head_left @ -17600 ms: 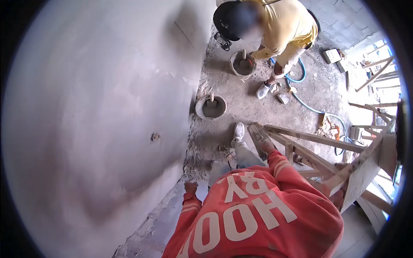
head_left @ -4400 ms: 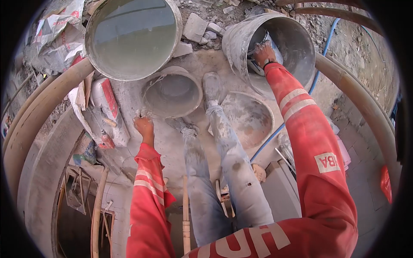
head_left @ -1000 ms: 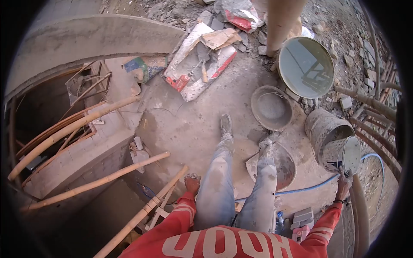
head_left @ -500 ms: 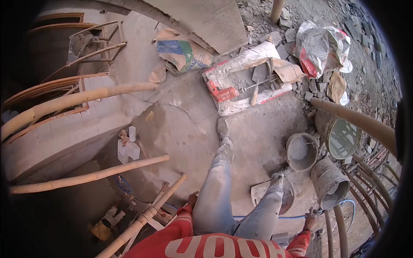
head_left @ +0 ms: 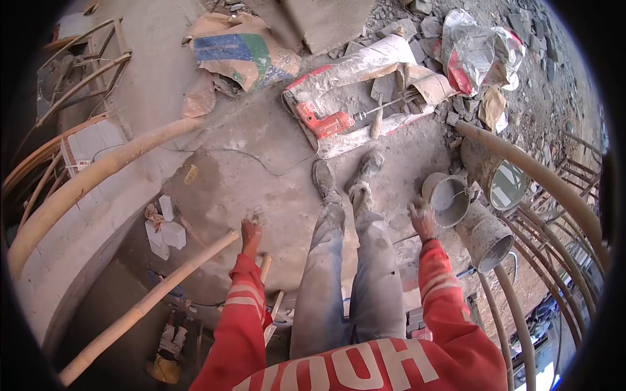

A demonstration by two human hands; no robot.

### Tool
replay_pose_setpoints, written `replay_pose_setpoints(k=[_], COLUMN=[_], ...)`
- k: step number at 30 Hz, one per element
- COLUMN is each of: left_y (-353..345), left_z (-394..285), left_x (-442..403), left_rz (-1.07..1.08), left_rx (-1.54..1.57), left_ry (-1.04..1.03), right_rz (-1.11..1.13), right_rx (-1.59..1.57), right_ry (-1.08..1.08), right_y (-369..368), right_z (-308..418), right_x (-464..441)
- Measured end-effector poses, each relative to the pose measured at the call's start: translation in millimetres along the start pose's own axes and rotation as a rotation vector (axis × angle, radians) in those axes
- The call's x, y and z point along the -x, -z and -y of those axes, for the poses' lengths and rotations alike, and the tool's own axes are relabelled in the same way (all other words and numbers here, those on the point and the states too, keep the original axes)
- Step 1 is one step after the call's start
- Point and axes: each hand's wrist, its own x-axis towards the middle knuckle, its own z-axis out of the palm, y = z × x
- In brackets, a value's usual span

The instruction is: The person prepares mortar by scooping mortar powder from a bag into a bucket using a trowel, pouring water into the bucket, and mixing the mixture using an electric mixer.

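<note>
So, head view: right hand [head_left: 422, 221] sits just beside the small bucket [head_left: 431, 186], fingers partly bent; contact or grip, can't tell. Left hand [head_left: 251, 231] is well apart from it, over the floor [head_left: 261, 189], fingers bent and greyish; can't tell if it holds anything. Small bucket stands between right hand and the tall bucket [head_left: 472, 229] (upright or tipped, can't tell), water drum [head_left: 481, 164] near both. Grouping probably keeps water handy. Red drill [head_left: 331, 124] lies on a slit-open sack [head_left: 358, 62], likely to keep it off grit. Floor is dusty concrete, darker patches maybe damp. Rubble [head_left: 554, 78] along the far right. Bamboo poles [head_left: 515, 154] flank both sides, presumably scaffold or edge rail. Lower left, apparently another person [head_left: 173, 340].
</note>
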Motion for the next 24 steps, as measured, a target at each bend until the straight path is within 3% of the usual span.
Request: replay_pose_setpoints(k=[2, 4, 6, 8, 9, 10, 11, 13, 15, 18, 19, 21, 24], left_y=[-13.6, -15.7, -17.1, -19.2, -22.8, -21.9, -14.9, -13.1, -19.4, -18.4, -15.5, -3.4, 19.6], left_z=[-30.8, -92.1, -151.5, -211.4, -237.3, -254.4, -287.5, -323.7, -340.2, -341.8, -346.8, -356.2, -353.1], left_x=[-64.4, -115.2, -169.3, -224.9, -251.5, -261.0, -249.7, -273.9, -261.3, -266.6, -266.1, -258.2, -289.9], left_rz=[-0.027, -0.088, -0.152, -0.194, -0.21, -0.23, -0.17, -0.269, -0.277, -0.408, -0.472, -0.492, -0.392], left_rx=[-0.032, 0.051, 0.181, 0.357, 0.5, 0.641, 0.66, 0.383, 0.585, 0.617, 0.587, 0.533, 0.552], left_ry=[-0.093, -0.21, -0.303, -0.389, -0.474, -0.55, -0.571, -0.299, -0.223, -0.107, -0.072, -0.034, -0.115], right_rz=[-0.079, -0.063, -0.184, -0.223, -0.26, 0.054, -0.039, -0.127, -0.255, -0.409, -0.237, -0.148, -0.356], right_rx=[0.159, 0.186, 0.137, 0.054, 0.226, 0.385, 0.369, 0.337, 0.288, 0.287, 0.097, -0.081, 0.025], right_ry=[0.135, 0.131, 0.206, 0.142, 0.21, 0.106, 0.166, 0.193, 0.232, 0.343, 0.249, 0.09, 0.361], right_y=[-22.5, -57.4, -103.7, -138.3, -154.8, -147.6, -169.1, -190.2, -194.3, -166.8, -150.9, -133.9, -169.5], right_z=[18.5, 21.1, 8.8, 14.4, 14.9, 39.3, 30.2, 21.3, 16.8, 30.7, 35.4, 47.8, 11.1], right_x=[-66.0, -135.5, -209.9, -277.5, -306.0, -318.1, -338.0, -353.3, -350.4, -303.2, -295.5, -278.9, -310.4])
